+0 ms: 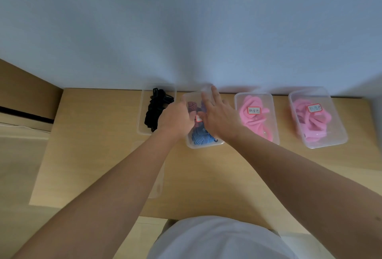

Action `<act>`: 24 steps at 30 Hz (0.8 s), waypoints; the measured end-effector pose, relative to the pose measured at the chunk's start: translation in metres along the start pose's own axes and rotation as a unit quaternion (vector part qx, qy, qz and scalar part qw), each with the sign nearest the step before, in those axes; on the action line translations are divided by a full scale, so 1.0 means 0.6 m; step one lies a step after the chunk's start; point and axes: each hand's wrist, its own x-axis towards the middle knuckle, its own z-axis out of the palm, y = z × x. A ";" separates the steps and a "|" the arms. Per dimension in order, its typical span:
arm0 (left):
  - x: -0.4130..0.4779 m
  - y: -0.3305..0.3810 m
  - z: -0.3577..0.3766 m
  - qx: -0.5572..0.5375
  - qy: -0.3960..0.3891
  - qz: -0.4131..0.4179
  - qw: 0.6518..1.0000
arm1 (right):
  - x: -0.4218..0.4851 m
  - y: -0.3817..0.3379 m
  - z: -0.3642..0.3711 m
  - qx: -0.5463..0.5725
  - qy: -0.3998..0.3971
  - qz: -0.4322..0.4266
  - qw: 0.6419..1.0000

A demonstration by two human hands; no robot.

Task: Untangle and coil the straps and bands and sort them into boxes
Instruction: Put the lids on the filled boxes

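Four clear plastic boxes stand in a row against the wall. The second box holds blue striped bands and red striped bands under a lid with a red-edged label. My left hand curls over this box's left edge. My right hand lies flat on its lid with fingers spread. The leftmost box holds black straps with buckles and has no lid on it. The two boxes to the right, one and the other, hold coiled pink bands under labelled lids.
A wooden table carries everything; a loose clear lid lies on it under my left forearm. The pale wall runs directly behind the boxes. A lower wooden surface sits off the table's left edge.
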 end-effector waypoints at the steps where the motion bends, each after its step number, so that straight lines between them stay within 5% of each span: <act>1: 0.000 0.001 0.000 -0.005 -0.002 0.003 1.000 | 0.001 0.001 -0.001 -0.005 0.005 -0.004 1.000; 12: -0.007 -0.012 -0.003 -0.283 -0.093 -0.081 0.951 | -0.002 -0.001 0.004 -0.002 0.012 -0.059 0.998; 24: -0.026 -0.012 0.024 -0.106 -0.109 -0.039 0.988 | -0.024 0.002 0.023 -0.013 0.048 -0.033 0.998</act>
